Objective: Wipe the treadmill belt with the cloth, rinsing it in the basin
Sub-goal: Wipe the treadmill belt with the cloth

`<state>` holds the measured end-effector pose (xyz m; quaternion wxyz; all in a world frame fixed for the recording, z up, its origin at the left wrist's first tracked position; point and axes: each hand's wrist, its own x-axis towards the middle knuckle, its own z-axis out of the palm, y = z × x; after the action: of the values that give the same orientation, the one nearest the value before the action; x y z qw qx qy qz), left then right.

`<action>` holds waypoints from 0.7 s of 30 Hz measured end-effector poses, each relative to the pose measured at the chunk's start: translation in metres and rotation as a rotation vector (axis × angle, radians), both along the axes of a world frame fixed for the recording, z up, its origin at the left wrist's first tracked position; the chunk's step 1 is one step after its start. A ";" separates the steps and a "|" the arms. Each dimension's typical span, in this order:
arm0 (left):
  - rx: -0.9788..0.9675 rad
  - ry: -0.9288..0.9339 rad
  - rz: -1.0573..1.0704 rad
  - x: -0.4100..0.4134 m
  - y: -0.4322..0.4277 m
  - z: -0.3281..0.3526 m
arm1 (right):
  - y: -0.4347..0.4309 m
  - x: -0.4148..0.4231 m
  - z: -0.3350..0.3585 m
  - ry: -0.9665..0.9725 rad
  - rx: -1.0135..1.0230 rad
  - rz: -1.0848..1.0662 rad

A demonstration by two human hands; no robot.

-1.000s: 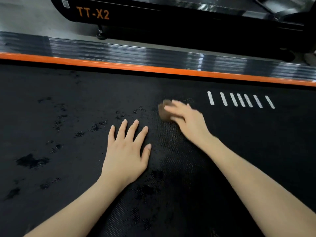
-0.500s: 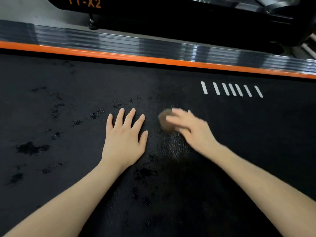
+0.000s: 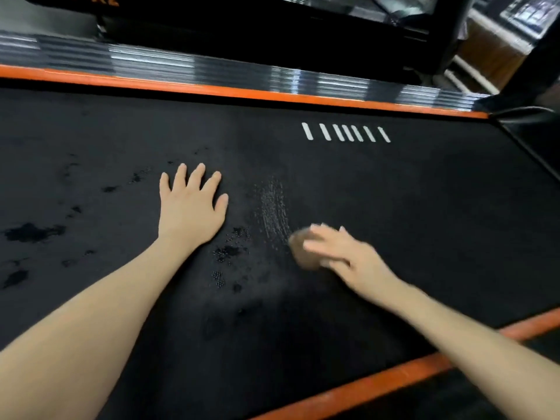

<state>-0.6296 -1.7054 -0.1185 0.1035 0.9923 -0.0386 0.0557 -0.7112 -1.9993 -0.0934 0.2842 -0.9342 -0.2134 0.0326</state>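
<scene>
Head view: mid-wipe, drags cloth (image 3: 301, 253) nearer, right hand (image 3: 348, 259) curled over it — fresh streak (image 3: 272, 207) on belt (image 3: 424, 207) (left hand (image 3: 191, 210) flat, splayed).

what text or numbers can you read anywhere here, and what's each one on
Orange lettering on the black machine body, top left: cut off by the picture's top edge, not readable.
White stripes on the treadmill belt: seven slanted bars, no letters or numbers.
Cloth under the right hand: blurred, no print visible.
No other text shows.
</scene>
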 end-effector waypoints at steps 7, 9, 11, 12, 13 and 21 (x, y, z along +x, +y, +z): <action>-0.184 -0.102 -0.069 -0.059 0.018 0.024 | 0.063 -0.035 -0.003 -0.021 0.059 -0.363; -0.088 -0.086 -0.117 -0.084 0.035 0.021 | 0.095 -0.088 -0.003 0.016 0.094 -0.096; 0.007 -0.009 -0.128 -0.104 0.058 0.015 | 0.112 -0.117 0.000 0.037 0.104 0.086; 0.045 0.027 -0.128 -0.112 0.070 0.011 | 0.112 -0.120 0.003 0.052 0.097 0.116; 0.075 0.047 -0.131 -0.119 0.081 0.008 | 0.107 -0.121 0.006 0.074 0.071 0.114; 0.061 0.027 -0.115 -0.135 0.092 -0.002 | 0.035 -0.134 0.029 0.188 -0.018 -0.365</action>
<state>-0.7650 -1.6130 -0.1200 0.0768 0.9918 -0.0960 0.0351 -0.8448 -1.9638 -0.0647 0.2955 -0.9527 -0.0128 0.0696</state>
